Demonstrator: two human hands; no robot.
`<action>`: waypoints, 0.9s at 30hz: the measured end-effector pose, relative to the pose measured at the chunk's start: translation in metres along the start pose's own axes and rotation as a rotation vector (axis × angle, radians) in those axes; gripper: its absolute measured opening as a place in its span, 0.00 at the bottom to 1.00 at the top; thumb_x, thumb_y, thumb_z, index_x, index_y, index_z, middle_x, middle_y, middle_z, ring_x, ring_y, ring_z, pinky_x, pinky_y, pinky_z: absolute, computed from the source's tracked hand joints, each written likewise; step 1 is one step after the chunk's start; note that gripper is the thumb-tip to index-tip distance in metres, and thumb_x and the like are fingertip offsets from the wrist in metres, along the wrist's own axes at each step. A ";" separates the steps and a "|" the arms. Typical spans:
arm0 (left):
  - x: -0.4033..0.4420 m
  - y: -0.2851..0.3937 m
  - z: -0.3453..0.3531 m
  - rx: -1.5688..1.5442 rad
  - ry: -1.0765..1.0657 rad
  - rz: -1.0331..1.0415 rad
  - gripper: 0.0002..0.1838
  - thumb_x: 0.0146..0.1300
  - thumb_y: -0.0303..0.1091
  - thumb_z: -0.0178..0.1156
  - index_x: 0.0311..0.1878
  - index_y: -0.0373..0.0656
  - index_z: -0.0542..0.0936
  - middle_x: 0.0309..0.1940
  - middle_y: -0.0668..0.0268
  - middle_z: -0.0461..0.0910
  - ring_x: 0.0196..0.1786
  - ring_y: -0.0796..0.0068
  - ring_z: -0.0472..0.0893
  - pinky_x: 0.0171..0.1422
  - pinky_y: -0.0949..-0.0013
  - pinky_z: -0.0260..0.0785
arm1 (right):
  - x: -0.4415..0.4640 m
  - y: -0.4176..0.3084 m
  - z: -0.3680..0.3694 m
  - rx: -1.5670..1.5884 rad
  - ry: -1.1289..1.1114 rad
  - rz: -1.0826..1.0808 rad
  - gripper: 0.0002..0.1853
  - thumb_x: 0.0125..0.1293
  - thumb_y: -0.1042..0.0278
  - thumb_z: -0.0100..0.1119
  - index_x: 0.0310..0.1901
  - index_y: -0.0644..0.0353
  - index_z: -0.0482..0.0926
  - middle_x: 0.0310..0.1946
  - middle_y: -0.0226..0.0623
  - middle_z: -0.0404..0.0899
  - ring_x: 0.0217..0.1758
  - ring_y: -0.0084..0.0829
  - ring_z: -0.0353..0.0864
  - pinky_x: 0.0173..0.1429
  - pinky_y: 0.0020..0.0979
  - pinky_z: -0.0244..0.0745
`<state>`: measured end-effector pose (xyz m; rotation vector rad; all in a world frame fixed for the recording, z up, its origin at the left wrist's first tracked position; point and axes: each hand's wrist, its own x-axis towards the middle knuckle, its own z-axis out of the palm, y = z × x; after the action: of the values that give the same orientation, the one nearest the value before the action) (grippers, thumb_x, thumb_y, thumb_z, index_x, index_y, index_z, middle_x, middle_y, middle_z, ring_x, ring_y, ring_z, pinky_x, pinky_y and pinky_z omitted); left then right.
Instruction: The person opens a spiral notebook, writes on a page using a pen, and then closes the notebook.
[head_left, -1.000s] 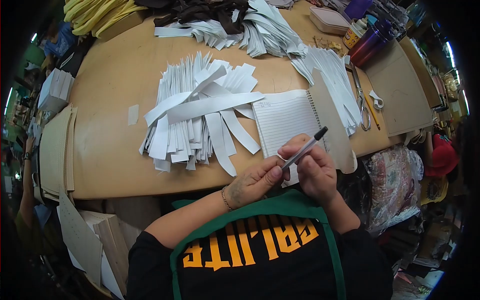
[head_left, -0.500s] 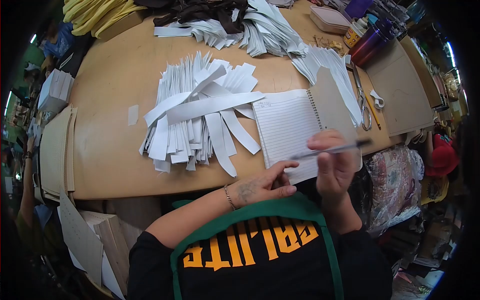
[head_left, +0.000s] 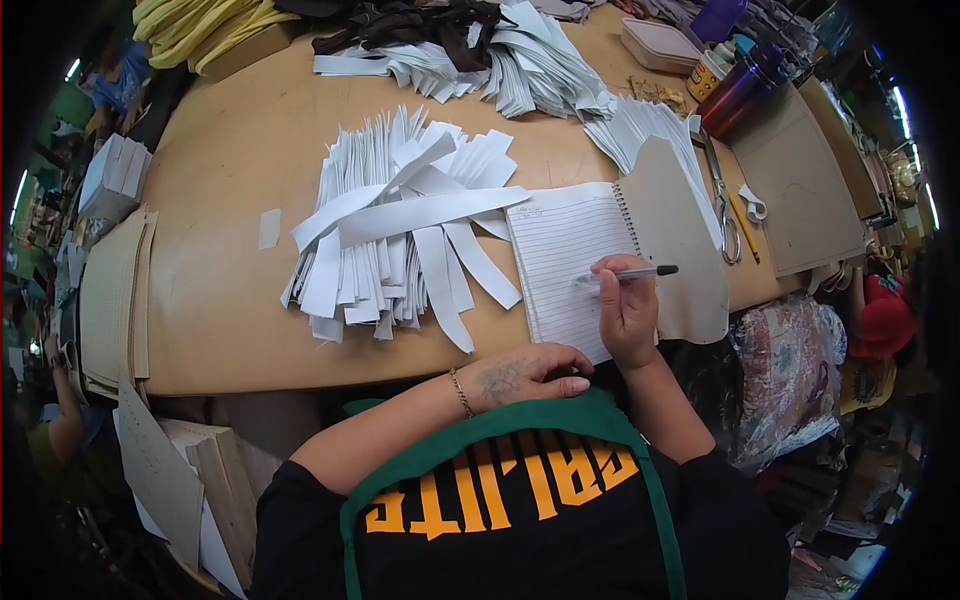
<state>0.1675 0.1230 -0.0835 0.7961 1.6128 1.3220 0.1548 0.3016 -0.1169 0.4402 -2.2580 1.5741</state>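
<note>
- Right hand [head_left: 628, 315]: fingers are pinched around a pen [head_left: 648, 271], thumb on the near side. So yeah, definitely gripping, not loose.
- The pen lies pretty much crosswise: black end pokes out to the right of those fingers, over the folded-back cover [head_left: 685, 250], and the clear end points left, over the lined page [head_left: 560, 240]. Can't tell if the tip touches the paper.
- That page is left of and beyond the right fingers, and its long side runs away from the body, so pen and page cross at a steep angle. Right hand is the nearer one to the middle of the page, no contest.
- Left hand [head_left: 525, 375]: fingers loosely bent, thumb apart, nothing that I can see in them. It's down by the page's bottom edge, left of and below the right hand.
- Past the left fingers, left of the page, there's a messy heap of white strips [head_left: 365, 220].
- Scissors [head_left: 730, 235] and a yellow pencil [head_left: 745, 232] sit right of the right fingers, beyond the cover.
</note>
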 end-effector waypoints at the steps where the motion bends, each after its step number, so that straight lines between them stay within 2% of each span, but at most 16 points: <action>1: 0.001 0.000 0.000 0.003 -0.002 0.002 0.24 0.65 0.49 0.46 0.54 0.38 0.69 0.48 0.55 0.72 0.54 0.65 0.71 0.59 0.66 0.61 | 0.000 0.002 0.000 -0.017 0.004 -0.032 0.05 0.66 0.76 0.44 0.42 0.63 0.64 0.37 0.38 0.69 0.40 0.25 0.70 0.48 0.24 0.65; 7: 0.000 0.002 0.000 0.003 -0.011 0.013 0.24 0.64 0.49 0.47 0.54 0.38 0.69 0.47 0.56 0.72 0.53 0.66 0.71 0.58 0.67 0.62 | -0.001 0.006 -0.001 -0.084 -0.010 -0.096 0.04 0.65 0.77 0.43 0.42 0.62 0.63 0.37 0.38 0.69 0.40 0.25 0.70 0.48 0.25 0.65; 9: -0.001 0.000 0.000 0.027 -0.009 0.054 0.24 0.64 0.48 0.49 0.54 0.38 0.69 0.47 0.56 0.72 0.53 0.67 0.72 0.58 0.67 0.62 | 0.000 0.004 0.003 -0.031 0.059 -0.105 0.03 0.64 0.77 0.45 0.39 0.64 0.66 0.34 0.39 0.70 0.37 0.29 0.70 0.44 0.26 0.66; 15: -0.002 0.001 0.001 -0.034 0.001 0.053 0.23 0.62 0.46 0.54 0.53 0.38 0.70 0.40 0.63 0.73 0.46 0.75 0.73 0.54 0.72 0.64 | 0.000 0.005 0.004 -0.028 0.054 -0.097 0.02 0.62 0.78 0.46 0.36 0.65 0.68 0.32 0.40 0.69 0.34 0.32 0.70 0.40 0.28 0.67; 18: -0.002 -0.001 0.001 -0.036 0.010 0.109 0.23 0.61 0.46 0.54 0.53 0.38 0.70 0.37 0.64 0.73 0.44 0.75 0.72 0.52 0.72 0.64 | 0.000 0.006 0.004 -0.048 0.048 -0.107 0.03 0.62 0.77 0.47 0.36 0.66 0.67 0.31 0.41 0.69 0.34 0.32 0.70 0.40 0.28 0.67; 27: -0.002 0.001 0.000 -0.102 -0.037 0.045 0.23 0.60 0.45 0.56 0.53 0.39 0.71 0.38 0.65 0.73 0.44 0.76 0.72 0.53 0.72 0.64 | 0.001 0.004 0.004 -0.088 0.037 -0.113 0.03 0.62 0.77 0.47 0.36 0.66 0.67 0.31 0.41 0.68 0.33 0.32 0.70 0.38 0.28 0.67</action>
<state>0.1684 0.1210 -0.0816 0.7937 1.4944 1.4018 0.1515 0.2993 -0.1212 0.5015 -2.2239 1.4097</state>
